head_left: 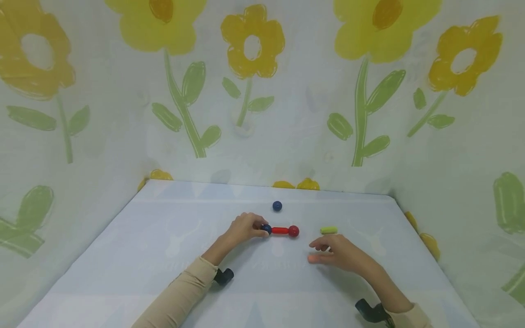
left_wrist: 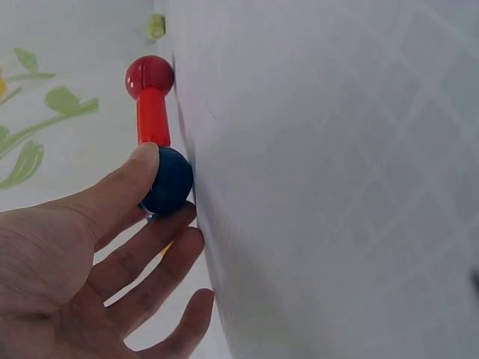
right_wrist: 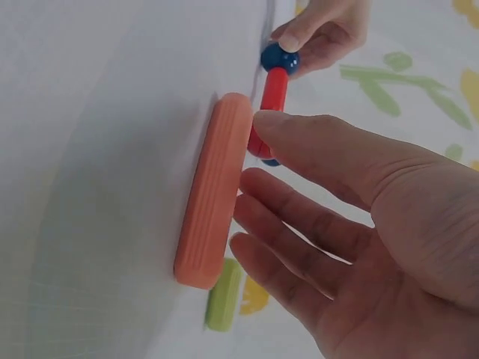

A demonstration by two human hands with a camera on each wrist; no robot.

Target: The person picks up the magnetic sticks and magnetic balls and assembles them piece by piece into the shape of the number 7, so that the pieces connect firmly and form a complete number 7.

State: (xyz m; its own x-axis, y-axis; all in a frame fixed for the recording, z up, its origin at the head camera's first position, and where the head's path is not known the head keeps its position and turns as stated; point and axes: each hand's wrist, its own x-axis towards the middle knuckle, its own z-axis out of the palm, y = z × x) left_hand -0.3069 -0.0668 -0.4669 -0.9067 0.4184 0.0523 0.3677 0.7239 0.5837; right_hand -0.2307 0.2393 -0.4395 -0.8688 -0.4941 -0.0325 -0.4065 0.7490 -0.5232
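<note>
Two hands over the white table (head_left: 127, 246): left hand (head_left: 245, 227) pinches a glossy dark-blue ball (left_wrist: 171, 179), joined in line to a red rod (head_left: 280, 231) and a glossy red ball (head_left: 293, 231). Right hand (head_left: 342, 253) spread, thumb well apart from fingers, beside a ridged orange rod (right_wrist: 213, 194) lying on the table — contact cannot be told. Beyond them: a yellow-green rod (head_left: 329, 230) and a second dark-blue ball (head_left: 277, 206).

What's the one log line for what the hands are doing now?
left hand: pinches blue ball | red rod: between blue ball and red ball | right hand: beside orange rod | green rod: on table
</note>
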